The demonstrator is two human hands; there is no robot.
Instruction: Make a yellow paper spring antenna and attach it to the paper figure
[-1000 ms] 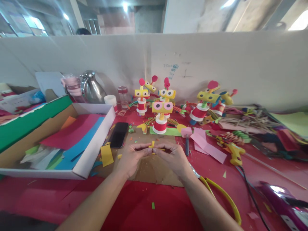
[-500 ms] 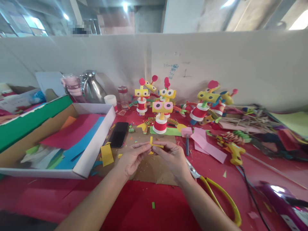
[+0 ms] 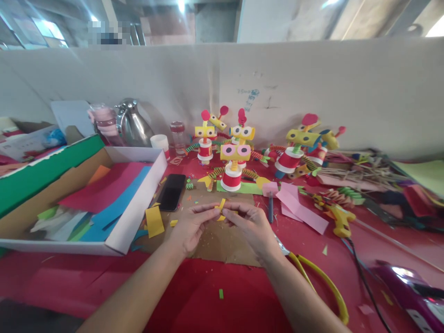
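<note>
Between the fingertips of both hands is a narrow yellow paper strip [image 3: 222,203], one end sticking up above them. My left hand [image 3: 194,225] pinches it from the left, and my right hand [image 3: 248,225] pinches it from the right; the fingers partly hide its folds. Both hands are over a brown cardboard sheet [image 3: 215,247] on the red table. Just beyond stands a paper-cup robot figure [image 3: 231,175] with a yellow tube head and springy folded-paper arms. A yellow paper piece [image 3: 154,221] lies left of my left hand.
A box of coloured paper [image 3: 138,199] and a phone [image 3: 172,192] are on the left. To the right lie pink paper [image 3: 301,210], a pen [image 3: 270,208], yellow-handled scissors [image 3: 326,282] and a yellow glue gun [image 3: 340,218]. More robot figures [image 3: 289,159] stand behind.
The upright end of the yellow strip now leans to the right, and the part stretching rightward is mostly hidden by my right fingers. Both hands stay in nearly the same place.
</note>
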